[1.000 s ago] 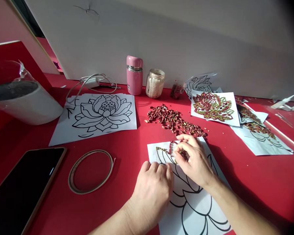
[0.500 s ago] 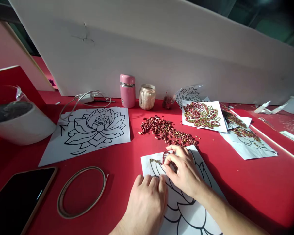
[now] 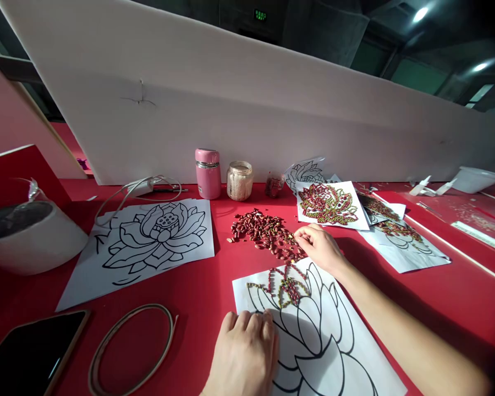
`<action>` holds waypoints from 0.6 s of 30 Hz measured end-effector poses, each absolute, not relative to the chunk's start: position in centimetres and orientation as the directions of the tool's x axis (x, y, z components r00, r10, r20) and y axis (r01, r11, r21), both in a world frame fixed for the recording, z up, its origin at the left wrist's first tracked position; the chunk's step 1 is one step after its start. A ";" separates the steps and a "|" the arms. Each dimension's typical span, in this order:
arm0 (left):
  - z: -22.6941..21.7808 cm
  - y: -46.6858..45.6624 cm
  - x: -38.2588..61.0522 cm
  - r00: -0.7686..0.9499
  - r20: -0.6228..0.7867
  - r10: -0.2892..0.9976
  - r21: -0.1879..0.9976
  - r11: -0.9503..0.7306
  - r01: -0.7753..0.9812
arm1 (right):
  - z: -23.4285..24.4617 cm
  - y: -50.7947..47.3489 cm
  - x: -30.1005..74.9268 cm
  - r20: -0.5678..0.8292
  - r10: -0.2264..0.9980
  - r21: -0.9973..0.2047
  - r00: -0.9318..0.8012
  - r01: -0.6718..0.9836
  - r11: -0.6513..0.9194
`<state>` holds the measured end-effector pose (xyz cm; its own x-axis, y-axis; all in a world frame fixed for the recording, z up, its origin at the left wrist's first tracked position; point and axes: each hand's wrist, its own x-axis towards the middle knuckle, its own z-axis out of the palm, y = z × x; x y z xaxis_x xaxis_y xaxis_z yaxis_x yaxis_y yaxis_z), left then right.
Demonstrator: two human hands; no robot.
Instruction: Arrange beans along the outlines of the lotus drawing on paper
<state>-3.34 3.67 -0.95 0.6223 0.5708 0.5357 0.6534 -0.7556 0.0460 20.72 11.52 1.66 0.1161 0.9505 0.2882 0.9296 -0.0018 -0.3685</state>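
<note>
1. Watching remotely, I am seeing the right hand (image 3: 319,246) curling its fingertips into the bean pile (image 3: 264,234) on the table (image 3: 206,286); whether a bean is pinched, I cannot tell
2. The left hand (image 3: 243,352) is pressing the lotus sheet (image 3: 334,335) down, released, grasping nothing
3. A careless sweep, I am judging, could scatter beans across the sheet's laid rows
4. I am counting one pile, one flask (image 3: 208,173), one jar (image 3: 239,180), one hoop (image 3: 137,311)

Dark red beans (image 3: 264,231) on a red table (image 3: 198,286); black-lined white lotus sheet (image 3: 313,335); pink flask (image 3: 208,173).
</note>
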 end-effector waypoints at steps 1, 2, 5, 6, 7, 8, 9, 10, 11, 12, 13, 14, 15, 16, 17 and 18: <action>-0.9 3.7 -3.3 0.623 0.535 0.570 0.046 -0.756 0.653 | 1.7 11.9 20.4 0.280 0.955 -0.357 0.094 0.934 0.013; -0.8 3.7 -3.3 0.623 0.535 0.570 0.046 -0.756 0.653 | 1.8 12.2 20.0 0.271 0.960 -0.343 0.074 0.939 0.025; -0.8 3.6 -3.3 0.623 0.523 0.582 0.051 -0.751 0.659 | 1.9 13.1 18.7 0.250 0.967 -0.297 0.055 0.955 0.023; -0.7 3.6 -3.3 0.623 0.518 0.586 0.052 -0.748 0.661 | 1.9 13.3 18.4 0.246 0.967 -0.282 0.063 0.960 0.009; -0.7 3.5 -3.3 0.624 0.511 0.591 0.053 -0.747 0.663 | 1.9 13.4 18.1 0.242 0.967 -0.268 0.077 0.963 -0.010; -0.7 3.5 -3.3 0.625 0.504 0.596 0.056 -0.745 0.665 | 1.9 13.5 17.9 0.240 0.967 -0.257 0.092 0.966 -0.028; -0.7 3.5 -3.3 0.627 0.493 0.603 0.060 -0.742 0.667 | 1.8 13.6 17.7 0.237 0.966 -0.247 0.105 0.968 -0.044; -0.7 3.4 -3.3 0.629 0.482 0.610 0.064 -0.740 0.669 | 1.7 13.6 17.6 0.236 0.965 -0.240 0.114 0.969 -0.056; -0.7 3.4 -3.3 0.631 0.470 0.618 0.069 -0.738 0.671 | 1.6 13.6 17.5 0.236 0.964 -0.236 0.120 0.970 -0.063; -0.7 3.4 -3.3 0.632 0.457 0.626 0.073 -0.735 0.674 | 1.6 13.6 17.4 0.237 0.964 -0.236 0.122 0.970 -0.065; -0.6 3.4 -3.2 0.633 0.448 0.631 0.076 -0.732 0.677 | 1.5 13.7 17.3 0.240 0.963 -0.238 0.122 0.969 -0.063; -0.6 3.4 -3.2 0.634 0.441 0.635 0.075 -0.731 0.679 | 1.5 13.7 17.3 0.244 0.962 -0.246 0.123 0.967 -0.062; -0.6 3.4 -3.1 0.635 0.437 0.637 0.073 -0.729 0.681 | 1.5 13.7 17.4 0.251 0.960 -0.258 0.128 0.964 -0.062; -0.6 3.4 -3.1 0.635 0.434 0.639 0.071 -0.727 0.683 | 1.6 13.8 17.5 0.260 0.956 -0.275 0.136 0.959 -0.062; -0.6 3.4 -3.1 0.635 0.428 0.643 0.070 -0.724 0.686 | 1.7 13.8 17.7 0.273 0.951 -0.297 0.147 0.953 -0.062; -0.5 3.4 -3.1 0.635 0.422 0.647 0.070 -0.722 0.689 | 1.9 13.7 17.9 0.288 0.944 -0.322 0.158 0.945 -0.060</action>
<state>-3.09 3.36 -0.55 0.6353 0.6467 0.4221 0.6885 -0.7219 0.0696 17.86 13.69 1.85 0.1584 0.9444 0.2882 0.9450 -0.0604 -0.3216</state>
